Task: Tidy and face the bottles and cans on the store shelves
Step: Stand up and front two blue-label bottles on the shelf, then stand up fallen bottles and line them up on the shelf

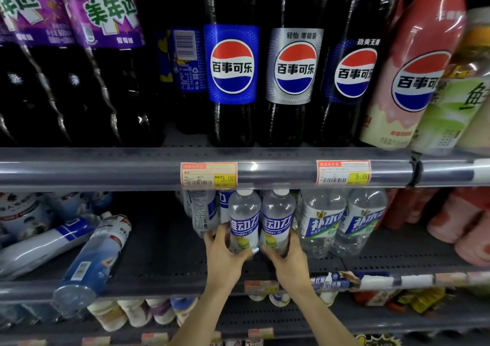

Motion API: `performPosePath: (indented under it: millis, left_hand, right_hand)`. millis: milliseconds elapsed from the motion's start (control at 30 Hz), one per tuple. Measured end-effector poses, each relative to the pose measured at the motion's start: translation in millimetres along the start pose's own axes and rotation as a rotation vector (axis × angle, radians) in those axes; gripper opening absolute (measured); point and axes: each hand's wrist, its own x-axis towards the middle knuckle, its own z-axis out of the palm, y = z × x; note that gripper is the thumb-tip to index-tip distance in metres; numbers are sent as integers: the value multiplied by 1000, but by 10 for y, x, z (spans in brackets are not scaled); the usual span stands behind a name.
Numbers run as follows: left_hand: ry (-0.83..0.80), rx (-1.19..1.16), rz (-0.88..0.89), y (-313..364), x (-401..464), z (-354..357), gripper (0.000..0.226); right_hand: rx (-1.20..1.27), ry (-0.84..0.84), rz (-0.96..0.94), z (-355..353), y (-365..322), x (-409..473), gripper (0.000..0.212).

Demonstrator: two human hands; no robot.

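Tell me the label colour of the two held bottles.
Blue with white characters, on both bottles; head view.

The single head view faces the shelves (pixel 159 172) close up, tilted slightly down.

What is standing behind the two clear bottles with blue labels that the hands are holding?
Behind the two clear blue-labelled bottles, gripped by the left hand and right hand, more similar bottles stand on the middle shelf. How far the row continues is hidden by the price rail.

Two clear blue-labelled bottles (pixel 243 223) upright, side by side, labels forward, middle shelf (pixel 159 271)
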Motion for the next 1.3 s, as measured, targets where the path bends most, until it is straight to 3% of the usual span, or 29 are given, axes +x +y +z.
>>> performPosePath:
  millis: [433,700,900,1067,1300]
  left_hand:
    - [-78,72,2,72,45,-46,73]
    - [-282,157,-9,57,56,-397,84]
    - [-351,282,3,-50,96,-982,54]
    - [-436,336,67,-25,105,-1521,43]
    - [-273,370,98,2,202,-2434,37]
  right_hand:
    - [-168,6,74,48,-196,-10,46]
    - [-138,144,67,276,-294,-218,51]
    - [-254,349,121,667,-518,-465,56]
    - [-319,245,112,1128,-734,-699,49]
    - [-337,-31,-74,1775,-1183,-818,49]
